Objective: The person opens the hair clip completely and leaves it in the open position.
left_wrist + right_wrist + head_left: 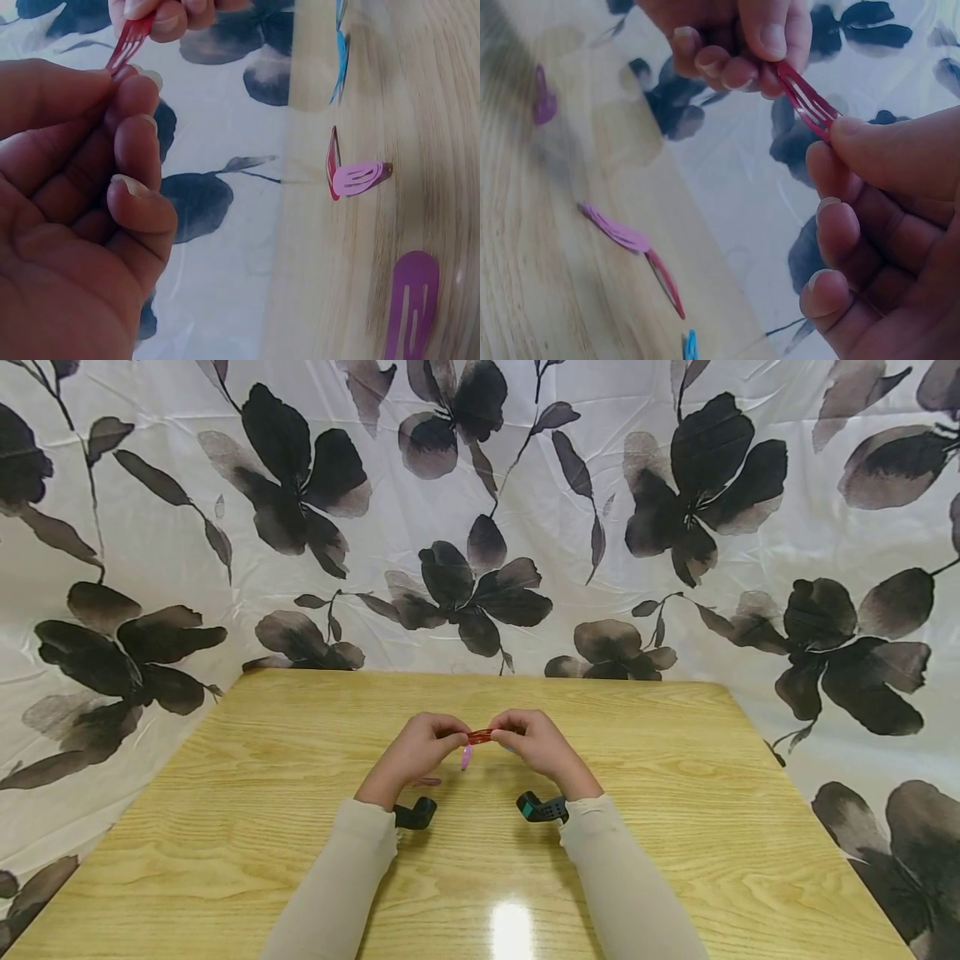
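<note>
A red snap hair clip (808, 103) is stretched between both hands above the table. My left hand (426, 747) pinches one end between thumb and forefinger. The opposite end is pinched the same way by my right hand (538, 745). The other fingers of each hand are bent. On the wood below lie a pink snap hair clip (358, 178) and a second red hair clip (334, 161), touching each other. Beside the left wrist lies a purple snap hair clip (412, 307). A blue hair clip (341, 64) rests toward the right hand, mostly covered by it in the head view.
The light wooden table (300, 860) reaches back to a white cloth (525, 485) printed with dark flowers. Black camera mounts are strapped at both wrists, including the left wrist mount (416, 813) and the right wrist mount (542, 808).
</note>
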Demonstrator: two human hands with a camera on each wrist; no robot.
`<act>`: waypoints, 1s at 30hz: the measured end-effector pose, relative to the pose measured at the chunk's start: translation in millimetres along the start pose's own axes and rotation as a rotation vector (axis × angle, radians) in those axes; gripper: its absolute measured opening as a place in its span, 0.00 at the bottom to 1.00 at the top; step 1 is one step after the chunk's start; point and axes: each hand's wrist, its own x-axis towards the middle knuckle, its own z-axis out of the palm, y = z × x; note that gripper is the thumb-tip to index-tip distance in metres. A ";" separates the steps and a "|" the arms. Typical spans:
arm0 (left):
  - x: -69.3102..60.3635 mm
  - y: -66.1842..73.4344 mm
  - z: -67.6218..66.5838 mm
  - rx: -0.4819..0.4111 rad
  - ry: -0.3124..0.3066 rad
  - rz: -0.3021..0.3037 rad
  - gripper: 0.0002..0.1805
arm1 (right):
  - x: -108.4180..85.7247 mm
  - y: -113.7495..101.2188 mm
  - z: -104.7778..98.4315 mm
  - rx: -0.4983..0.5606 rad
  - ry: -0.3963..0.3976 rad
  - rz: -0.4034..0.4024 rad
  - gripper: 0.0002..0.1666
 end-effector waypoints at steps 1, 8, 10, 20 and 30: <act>-0.1 0.2 -0.6 0.002 0.001 0.007 0.10 | 0.0 -0.3 0.2 0.004 0.001 -0.005 0.09; -0.8 1.1 -4.4 0.005 -0.015 0.043 0.10 | -0.4 -1.8 1.1 0.022 -0.005 -0.028 0.09; -1.0 0.6 -5.0 0.005 -0.018 0.056 0.11 | -0.2 -1.8 1.2 0.032 -0.006 -0.026 0.09; -3.8 1.1 -6.6 0.005 -0.014 0.083 0.11 | -0.7 -4.1 3.5 0.065 -0.017 -0.051 0.09; -2.0 -2.3 -8.6 0.006 0.001 0.108 0.10 | -1.5 -6.1 4.7 0.060 0.002 -0.046 0.08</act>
